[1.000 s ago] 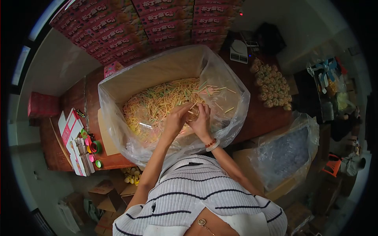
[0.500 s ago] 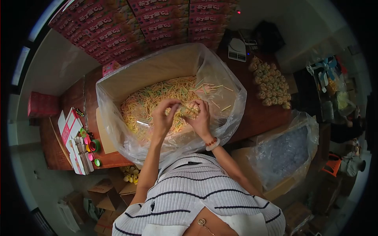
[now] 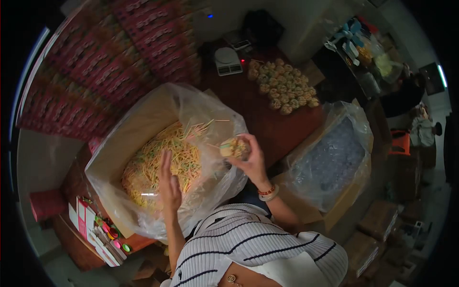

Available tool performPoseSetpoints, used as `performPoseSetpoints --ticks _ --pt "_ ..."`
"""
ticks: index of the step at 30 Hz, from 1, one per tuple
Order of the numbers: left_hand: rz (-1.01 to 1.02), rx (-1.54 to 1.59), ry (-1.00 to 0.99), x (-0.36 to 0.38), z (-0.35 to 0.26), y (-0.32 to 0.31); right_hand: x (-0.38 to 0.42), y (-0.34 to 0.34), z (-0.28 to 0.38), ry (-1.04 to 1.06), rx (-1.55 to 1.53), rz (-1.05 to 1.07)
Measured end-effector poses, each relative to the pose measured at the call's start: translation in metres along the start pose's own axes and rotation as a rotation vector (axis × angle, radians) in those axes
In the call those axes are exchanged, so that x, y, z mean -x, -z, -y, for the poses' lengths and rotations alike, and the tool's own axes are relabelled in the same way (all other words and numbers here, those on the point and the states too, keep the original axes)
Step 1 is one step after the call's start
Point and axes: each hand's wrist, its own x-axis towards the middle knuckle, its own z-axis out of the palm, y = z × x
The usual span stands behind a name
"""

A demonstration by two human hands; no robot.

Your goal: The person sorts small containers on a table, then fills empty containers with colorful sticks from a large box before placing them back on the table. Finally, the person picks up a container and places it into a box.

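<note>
Head view: right hand (image 3: 252, 160) grips bundle (image 3: 234, 148); left hand (image 3: 168, 184) flat, open.

box (image 3: 125, 136) mouth open above sticks (image 3: 158, 162), plastic liner (image 3: 210, 112) bulging round its rim, bare tabletop (image 3: 258, 122) between box and cup cluster (image 3: 283, 89), scale (image 3: 226, 60) behind, second lined box (image 3: 330, 162) crowding right side

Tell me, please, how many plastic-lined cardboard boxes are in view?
2. One box, full of coloured sticks, lies under the left hand. The other box sits to the person's right. More may be hidden.
</note>
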Motion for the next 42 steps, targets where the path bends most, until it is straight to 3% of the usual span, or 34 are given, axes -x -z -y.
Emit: performPoseSetpoints --ticks 2,4,6,8,9,11,13,15,17,18,19,20,22,23,27,30,31,32,34,35,36,37,38,39,41,42 --pt "0.136 -0.870 0.088 -0.013 -0.031 0.030 -0.022 0.070 -0.009 -0.021 0.182 -0.136" --pt "0.070 -1.023 0.180 -0.011 -0.027 0.058 -0.049 0.141 -0.045 -0.042 0.543 -0.267" --pt "0.180 -1.248 0.228 -0.010 -0.031 0.064 -0.076 0.219 -0.133 -0.185 0.797 -0.391" --pt "0.179 -1.227 0.321 0.002 -0.022 0.082 -0.105 0.282 -0.129 -0.688 0.078 -0.494" --pt "0.148 -1.207 0.421 0.013 -0.012 0.102 -0.113 0.301 -0.160 -0.693 0.075 -0.503" --pt "0.116 -1.189 0.519 0.028 0.000 0.115 -0.133 0.337 -0.247 -0.612 0.855 -0.752" --pt "0.072 -1.296 0.768 0.035 0.002 0.118 -0.153 0.352 -0.241 -0.633 0.832 -0.803" --pt "0.100 -1.470 0.706 0.047 0.007 0.127 -0.173 0.372 -0.253 -0.653 0.815 -0.854" --pt "0.130 -1.637 0.640 0.064 0.015 0.148 -0.189 0.405 -0.283 -0.431 0.869 -0.848" --pt "0.104 -1.784 0.528 0.075 0.021 0.168 -0.194 0.408 -0.280 -0.441 0.872 -0.845" --pt "0.075 -1.926 0.406 0.081 0.027 0.182 -0.199 0.408 -0.268 -0.435 0.719 -0.886" --pt "0.080 -1.928 0.410 0.081 0.032 0.188 -0.200 0.405 -0.260 -0.425 0.564 -0.925" --pt "0.020 -2.014 0.600 0.080 0.037 0.193 -0.191 0.395 -0.256 -0.367 0.481 -0.920" --pt "0.022 -2.012 0.599 0.077 0.038 0.198 -0.183 0.386 -0.252 -0.306 0.396 -0.913" --pt "-0.142 -2.038 0.442 0.072 0.044 0.222 -0.137 0.332 -0.213 -0.291 0.524 -0.801" --pt "-0.198 -2.041 0.248 0.076 0.046 0.258 -0.101 0.270 -0.171 -0.143 0.195 -0.845" --pt "-0.235 -2.032 0.350 0.072 0.046 0.268 -0.091 0.244 -0.157 -0.051 0.137 -0.815" --pt "-0.255 -2.000 0.388 0.066 0.038 0.260 -0.084 0.209 -0.123 -0.003 0.120 -0.751" --pt "-0.242 -2.020 0.281 0.051 0.017 0.240 -0.066 0.134 -0.073 0.028 0.067 -0.624" --pt "-0.250 -1.998 0.232 0.035 0.003 0.208 -0.053 0.098 -0.061 0.043 0.051 -0.441" --pt "-0.274 -1.907 0.239 0.030 -0.008 0.194 -0.044 0.063 -0.049 0.063 0.039 -0.271" --pt "-0.290 -1.806 0.242 0.027 -0.016 0.179 -0.036 0.028 -0.033 0.109 0.119 0.052" --pt "-0.362 -1.361 0.472 0.017 -0.028 0.142 -0.027 -0.008 -0.016 0.158 0.201 0.372" --pt "-0.412 -0.895 0.650 0.007 -0.038 0.103 -0.022 -0.054 0.003 0.268 0.212 0.479" --pt "-0.257 -0.377 0.773 0.007 -0.039 0.064 -0.006 -0.120 0.008 0.383 0.221 0.590" --pt "-0.214 -0.324 0.810 0.017 -0.024 0.061 0.003 -0.141 -0.012 0.412 0.204 0.584"
